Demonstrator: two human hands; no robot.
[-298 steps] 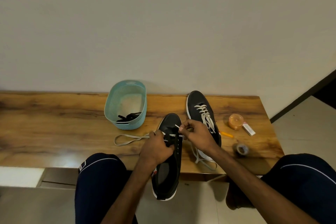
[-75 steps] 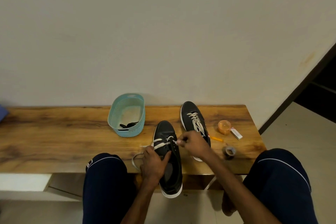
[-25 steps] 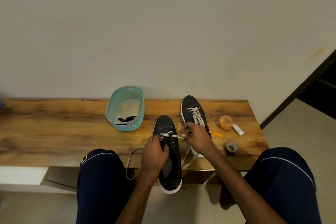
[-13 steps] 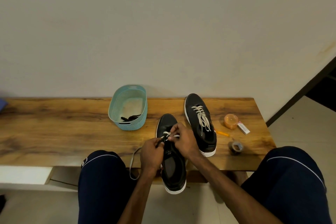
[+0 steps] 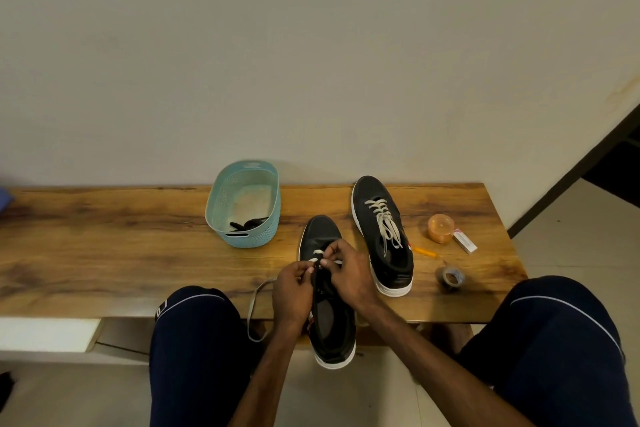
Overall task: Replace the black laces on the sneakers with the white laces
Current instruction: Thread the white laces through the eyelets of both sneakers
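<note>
A black sneaker (image 5: 330, 319) lies at the table's front edge, heel hanging over it. Both my hands meet over its eyelets. My left hand (image 5: 292, 291) pinches the white lace (image 5: 255, 308) at the shoe's left side; a loop of that lace hangs down past the table edge. My right hand (image 5: 348, 274) pinches the lace end over the tongue. Only the top rows of white lacing show above my fingers. A second black sneaker (image 5: 382, 236), fully laced in white, lies to the right. Black laces (image 5: 247, 224) lie in the teal basket (image 5: 242, 203).
The wooden table (image 5: 104, 246) runs along a plain wall. To the right of the shoes sit an orange tape roll (image 5: 440, 227), a small white box (image 5: 464, 241), an orange pen (image 5: 424, 251) and a dark tape roll (image 5: 450, 277). My knees flank the near shoe.
Over the last second my right hand moved left from beside the shoe onto the eyelets, meeting the left hand. The lace loop still hangs at the left.
</note>
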